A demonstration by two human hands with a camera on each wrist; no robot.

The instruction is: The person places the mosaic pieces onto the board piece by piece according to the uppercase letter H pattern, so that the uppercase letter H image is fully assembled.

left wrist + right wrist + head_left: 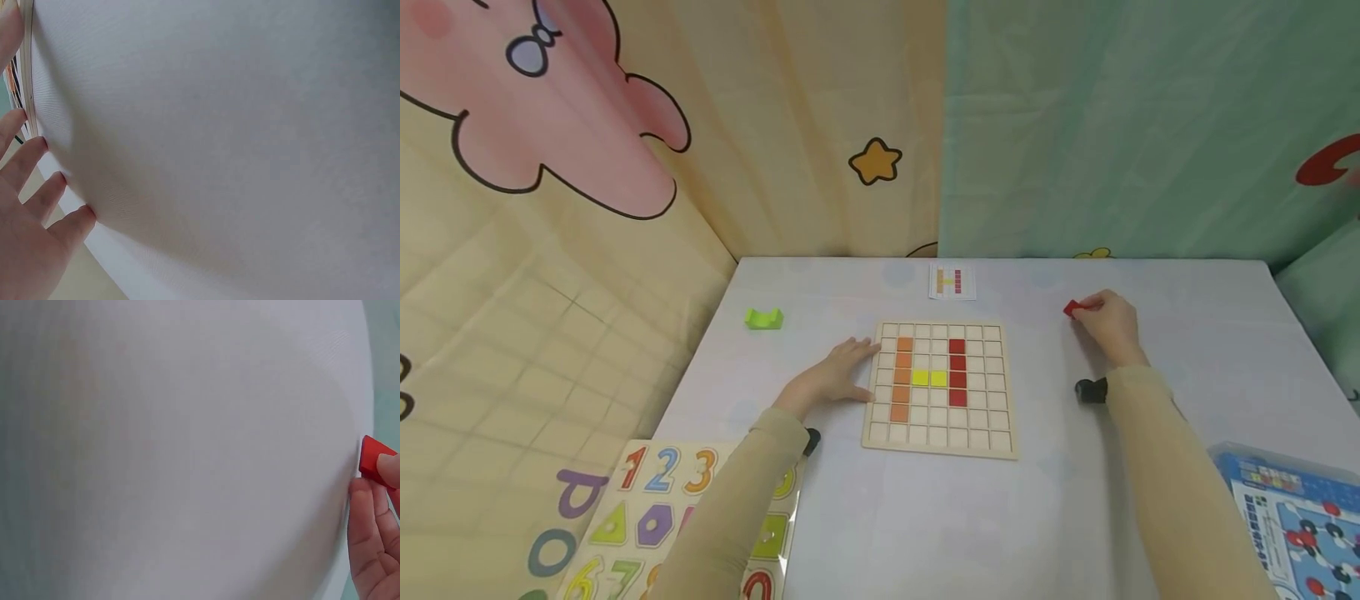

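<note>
A wooden grid board [977,437] lies mid-table, with a column of orange tiles [902,375], two yellow tiles [929,378] and a column of red tiles [957,372] in its cells. My left hand [833,375] touches the board's left edge with spread fingers; the left wrist view shows its fingertips [57,181] at the rim and on the table. Off to the right of the board, my right hand [1108,325] pinches a small red block [373,457] between thumb and fingers, at or just above the tabletop; contact with the table is unclear.
Behind the board lies a small pattern card [952,282]. A green bridge-shaped block [763,319] sits at the far left. A number-and-shape puzzle board [647,500] is partly under my left forearm, and a blue box [1292,508] stands at the right front.
</note>
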